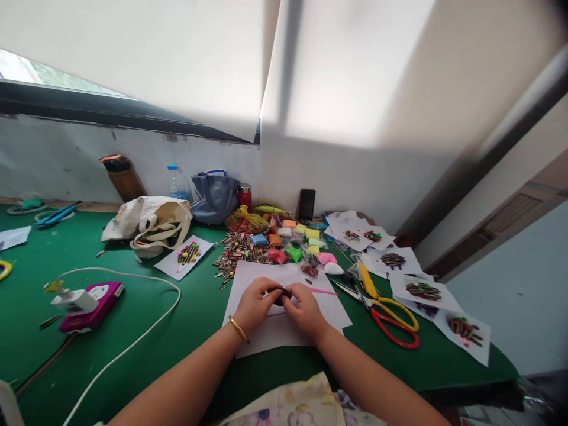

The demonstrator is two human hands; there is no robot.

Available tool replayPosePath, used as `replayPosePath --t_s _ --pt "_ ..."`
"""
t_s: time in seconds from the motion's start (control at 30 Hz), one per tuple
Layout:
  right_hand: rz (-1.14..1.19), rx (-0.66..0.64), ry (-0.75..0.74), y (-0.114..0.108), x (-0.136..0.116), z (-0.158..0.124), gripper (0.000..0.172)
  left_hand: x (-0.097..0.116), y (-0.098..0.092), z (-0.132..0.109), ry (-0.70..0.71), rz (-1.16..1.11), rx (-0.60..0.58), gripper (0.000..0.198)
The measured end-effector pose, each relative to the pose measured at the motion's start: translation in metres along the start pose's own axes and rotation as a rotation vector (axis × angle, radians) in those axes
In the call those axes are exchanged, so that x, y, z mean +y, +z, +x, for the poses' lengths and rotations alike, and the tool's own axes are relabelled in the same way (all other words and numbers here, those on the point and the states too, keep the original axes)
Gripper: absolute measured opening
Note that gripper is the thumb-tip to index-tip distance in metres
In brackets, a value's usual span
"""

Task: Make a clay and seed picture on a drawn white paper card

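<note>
My left hand (255,305) and my right hand (306,312) meet over a white sheet of paper (275,337). Between their fingertips they pinch a dark lump of modelling clay (279,297), partly hidden by the fingers. Just beyond my right hand lie a thin pink tool (325,291) and a brown lump of clay (309,270). A pile of striped sunflower seeds (242,251) spreads beyond the paper's far left edge. Several coloured packs of clay, including a green one (293,253), are grouped behind the sheet.
Red-and-yellow scissors (394,316) and a yellow cutter (367,281) lie to the right. Seed pictures on paper (423,290) line the right edge. A cable (142,331) runs from a purple power strip (91,310) at left. Bags (215,198) and a phone (306,204) stand along the wall.
</note>
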State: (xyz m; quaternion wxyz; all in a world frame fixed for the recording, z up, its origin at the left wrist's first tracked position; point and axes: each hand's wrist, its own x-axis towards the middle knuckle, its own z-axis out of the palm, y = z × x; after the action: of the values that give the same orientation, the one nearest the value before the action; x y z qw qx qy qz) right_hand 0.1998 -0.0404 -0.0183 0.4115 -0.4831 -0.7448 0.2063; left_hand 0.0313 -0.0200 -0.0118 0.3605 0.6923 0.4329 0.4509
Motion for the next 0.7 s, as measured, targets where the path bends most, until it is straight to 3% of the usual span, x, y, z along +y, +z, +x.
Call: replayPosePath --t_s 0.2,0.37,0.53,0.63,0.7 --pt "0.052 -0.003 -0.006 -0.0028 -0.0021 0.0012 0.012 0.0007 0.0036 0.0003 -0.132 -0.197 0.006 0.018" --pt "0.061 0.022 0.027 -0.0017 0.0004 0.0013 0.014 0.0020 0.0020 0.0003 -0.116 -0.097 0.025 0.036" --pt "0.043 0.008 0.016 -0.0020 -0.0018 0.0011 0.013 -0.0004 0.0006 0.0014 -0.061 -0.055 0.009 0.016" --pt "0.068 0.023 0.029 -0.0024 -0.0017 0.0010 0.013 -0.0009 0.0015 0.0011 -0.123 -0.102 0.006 0.019" --pt "0.073 0.034 0.038 -0.0019 -0.0009 0.0008 0.011 0.0006 0.0015 0.0003 -0.101 -0.047 0.023 0.031"
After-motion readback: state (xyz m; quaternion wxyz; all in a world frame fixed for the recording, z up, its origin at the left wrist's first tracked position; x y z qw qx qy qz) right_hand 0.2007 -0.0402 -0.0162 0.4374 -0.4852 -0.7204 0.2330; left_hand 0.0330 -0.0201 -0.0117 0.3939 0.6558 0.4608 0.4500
